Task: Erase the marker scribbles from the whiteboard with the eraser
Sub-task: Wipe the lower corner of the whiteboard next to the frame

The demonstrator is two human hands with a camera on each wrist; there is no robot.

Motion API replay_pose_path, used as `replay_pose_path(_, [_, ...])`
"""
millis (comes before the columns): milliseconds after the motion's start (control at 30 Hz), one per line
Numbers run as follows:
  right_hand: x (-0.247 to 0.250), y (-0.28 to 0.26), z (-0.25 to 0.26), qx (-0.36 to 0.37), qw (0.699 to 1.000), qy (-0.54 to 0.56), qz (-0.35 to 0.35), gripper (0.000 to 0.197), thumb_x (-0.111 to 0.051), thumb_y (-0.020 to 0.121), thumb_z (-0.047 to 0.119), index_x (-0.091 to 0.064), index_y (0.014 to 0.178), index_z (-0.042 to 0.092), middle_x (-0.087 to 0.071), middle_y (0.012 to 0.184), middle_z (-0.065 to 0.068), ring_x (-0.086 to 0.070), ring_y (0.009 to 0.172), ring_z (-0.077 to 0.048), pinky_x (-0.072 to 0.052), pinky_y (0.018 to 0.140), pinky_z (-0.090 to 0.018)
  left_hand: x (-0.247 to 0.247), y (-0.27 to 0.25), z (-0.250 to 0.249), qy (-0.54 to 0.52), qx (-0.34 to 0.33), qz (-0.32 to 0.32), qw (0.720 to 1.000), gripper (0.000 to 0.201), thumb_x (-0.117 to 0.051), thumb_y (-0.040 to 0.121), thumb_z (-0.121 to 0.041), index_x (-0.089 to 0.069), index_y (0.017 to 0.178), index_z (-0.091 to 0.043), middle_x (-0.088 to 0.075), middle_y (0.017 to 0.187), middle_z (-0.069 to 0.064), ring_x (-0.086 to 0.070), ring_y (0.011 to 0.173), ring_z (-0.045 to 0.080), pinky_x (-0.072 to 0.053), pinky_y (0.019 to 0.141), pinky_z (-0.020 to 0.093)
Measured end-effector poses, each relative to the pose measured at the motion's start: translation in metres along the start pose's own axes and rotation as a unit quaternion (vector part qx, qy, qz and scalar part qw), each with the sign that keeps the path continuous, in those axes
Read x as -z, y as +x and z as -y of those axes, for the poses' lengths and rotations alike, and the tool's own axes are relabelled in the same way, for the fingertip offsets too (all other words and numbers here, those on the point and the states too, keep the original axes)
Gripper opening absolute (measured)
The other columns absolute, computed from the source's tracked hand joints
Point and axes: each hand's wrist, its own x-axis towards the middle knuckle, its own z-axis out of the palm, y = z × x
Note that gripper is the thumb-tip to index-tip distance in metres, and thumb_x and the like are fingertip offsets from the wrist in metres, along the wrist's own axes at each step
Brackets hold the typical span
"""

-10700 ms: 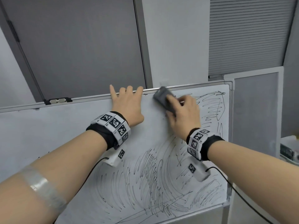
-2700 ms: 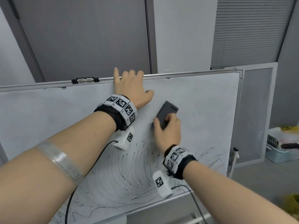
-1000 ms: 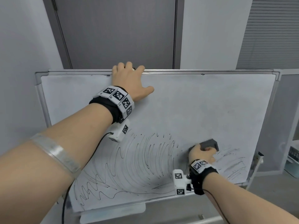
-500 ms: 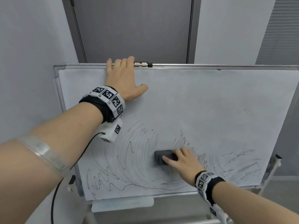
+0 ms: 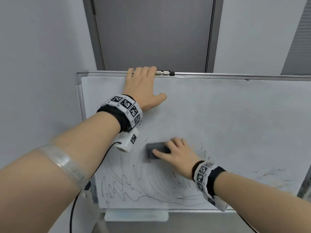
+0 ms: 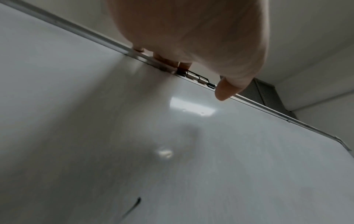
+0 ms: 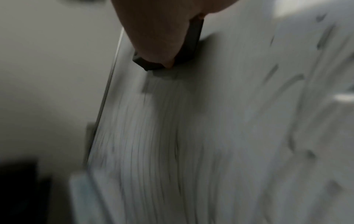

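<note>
**Eraser on the middle-left of the board**

The right hand [image 5: 178, 155] grips the dark eraser [image 5: 155, 150] with curled fingers and thumb and presses it flat on the whiteboard [image 5: 235, 123], a little left of the board's middle. The left hand [image 5: 143, 88] lies open on the board, its fingers hooked over the top frame beside a small metal clip [image 5: 165, 73], thumb spread out. Black marker scribbles [image 5: 134, 187] fill the lower left part below the eraser; fainter marks [image 5: 269, 175] are at the lower right. The upper part looks wiped. A grey door [image 5: 151, 34] stands behind.
</note>
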Motion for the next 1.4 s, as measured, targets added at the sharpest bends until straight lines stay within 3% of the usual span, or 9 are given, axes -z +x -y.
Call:
replay_pose_path(100, [-0.014, -0.025, 0.012, 0.094, 0.989, -0.025, 0.107, 0.077, -0.059, 0.066, 0.010, -0.044, 0.139, 0.033, -0.051, 0.105, -0.006, -0.048, 0.094, -0.029, -0.043, 0.073, -0.040, 0.006, -0.001, 0.005, 0.002, -0.012, 0.007, 1.000, 0.070, -0.043, 0.068, -0.061, -0.046, 0.123, -0.020, -0.056, 0.111, 0.000, -0.049, 0.107, 0.027, -0.030, 0.103, 0.042])
replay_pose_path(300, [0.032, 0.045, -0.024, -0.085, 0.991, -0.001, -0.103, 0.085, -0.069, 0.063, -0.003, -0.051, 0.137, 0.032, -0.052, 0.104, -0.012, -0.043, 0.093, -0.029, -0.028, 0.073, -0.037, 0.015, -0.009, 0.036, 0.057, 0.111, -0.011, 0.992, 0.066, -0.028, 0.078, -0.066, -0.054, 0.116, -0.018, -0.059, 0.111, 0.004, -0.050, 0.116, 0.030, -0.006, 0.115, 0.063])
replay_pose_path(433, [0.047, 0.075, -0.031, -0.158, 0.970, 0.034, -0.181, 0.067, -0.069, 0.073, 0.002, -0.059, 0.134, 0.030, -0.053, 0.107, -0.012, -0.042, 0.094, -0.029, -0.035, 0.073, -0.038, 0.018, -0.022, 0.064, 0.067, 0.131, -0.008, 0.989, 0.065, -0.025, 0.083, -0.063, -0.052, 0.122, -0.019, -0.056, 0.120, 0.003, -0.046, 0.122, 0.027, -0.002, 0.113, 0.067])
replay_pose_path(533, [0.013, 0.050, 0.003, 0.039, 0.997, -0.008, -0.062, 0.067, -0.052, 0.073, 0.004, -0.055, 0.134, 0.030, -0.052, 0.102, -0.008, -0.045, 0.091, -0.030, -0.038, 0.070, -0.039, 0.018, -0.027, 0.068, 0.053, 0.123, -0.009, 0.991, 0.064, -0.029, 0.082, -0.062, -0.049, 0.126, -0.020, -0.054, 0.121, 0.001, -0.043, 0.124, 0.026, -0.004, 0.112, 0.068])
replay_pose_path(633, [-0.016, 0.021, 0.037, 0.178, 0.978, -0.057, 0.093, 0.069, -0.066, 0.067, 0.015, -0.053, 0.131, 0.034, -0.049, 0.104, -0.004, -0.049, 0.091, -0.028, -0.040, 0.068, -0.038, 0.019, -0.025, 0.066, 0.046, 0.116, 0.003, 0.992, 0.064, -0.030, 0.082, -0.061, -0.047, 0.128, -0.021, -0.053, 0.123, -0.001, -0.042, 0.125, 0.025, -0.005, 0.112, 0.068])
replay_pose_path(933, [0.052, 0.143, 0.019, -0.119, 0.983, -0.005, -0.141, 0.074, -0.065, 0.070, 0.006, -0.052, 0.138, 0.033, -0.052, 0.103, -0.010, -0.040, 0.092, -0.029, -0.033, 0.068, -0.038, 0.022, -0.032, 0.069, 0.054, 0.101, -0.007, 0.993, 0.065, -0.034, 0.078, -0.060, -0.046, 0.129, -0.022, -0.052, 0.124, -0.002, -0.041, 0.124, 0.024, -0.008, 0.112, 0.068])
replay_pose_path(1100, [0.006, 0.096, 0.063, 0.131, 0.990, -0.040, 0.031, 0.060, -0.052, 0.071, 0.011, -0.058, 0.127, 0.030, -0.052, 0.103, -0.008, -0.049, 0.088, -0.030, -0.039, 0.067, -0.038, 0.024, -0.036, 0.080, 0.053, 0.088, -0.007, 0.995, 0.064, -0.032, 0.081, -0.059, -0.043, 0.133, -0.023, -0.048, 0.129, -0.005, -0.039, 0.128, 0.021, -0.005, 0.111, 0.068])
replay_pose_path(1233, [0.012, 0.112, 0.058, 0.078, 0.997, -0.021, -0.006, 0.072, -0.069, 0.063, 0.007, -0.056, 0.130, 0.027, -0.051, 0.102, -0.009, -0.046, 0.088, -0.029, -0.039, 0.066, -0.037, 0.024, -0.048, 0.095, 0.059, 0.112, -0.036, 0.991, 0.066, -0.030, 0.082, -0.059, -0.041, 0.137, -0.023, -0.045, 0.136, 0.001, -0.035, 0.133, 0.024, -0.008, 0.113, 0.064])
replay_pose_path(1400, [0.056, 0.180, 0.037, -0.022, 0.991, 0.019, -0.128, 0.072, -0.068, 0.065, 0.002, -0.057, 0.133, 0.024, -0.053, 0.102, -0.015, -0.045, 0.089, -0.032, -0.041, 0.066, -0.040, 0.013, -0.079, 0.130, -0.018, 0.295, -0.151, 0.943, 0.064, -0.033, 0.090, -0.051, -0.037, 0.141, -0.011, -0.040, 0.141, 0.020, -0.034, 0.133, 0.036, -0.022, 0.114, 0.052])
